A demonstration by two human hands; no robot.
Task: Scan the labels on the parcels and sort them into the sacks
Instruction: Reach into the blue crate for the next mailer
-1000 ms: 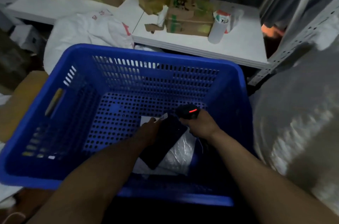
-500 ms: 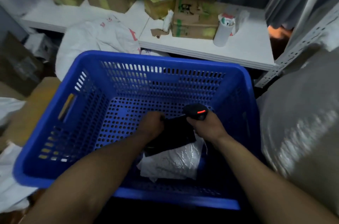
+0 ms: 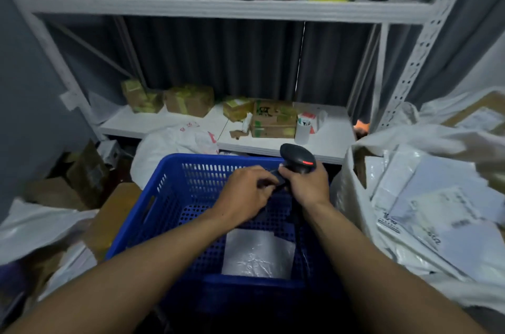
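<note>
A blue perforated crate [image 3: 164, 205] stands in front of me with a silvery plastic parcel [image 3: 258, 254] lying on its floor. Above the crate my left hand [image 3: 246, 191] grips the top edge of a black parcel [image 3: 276, 197], which hangs down between my two hands. My right hand [image 3: 308, 186] holds a black barcode scanner [image 3: 296, 157] with a red light on its head, right beside that parcel's upper edge. An open white sack [image 3: 363, 224] at the right is filled with several white and grey parcels [image 3: 426, 205].
Behind the crate, a low white shelf [image 3: 325, 142] carries cardboard boxes [image 3: 273, 120] and a white cup [image 3: 302, 131]. A white bag [image 3: 175, 142] leans behind the crate. More sacks and boxes crowd the floor at left [image 3: 54, 197]. An upper shelf [image 3: 218, 5] holds yellow tubs.
My hands have lifted the black parcel and the scanner from the crate floor up to its far rim. My view has tilted upward, revealing the shelves and the sack at right.
</note>
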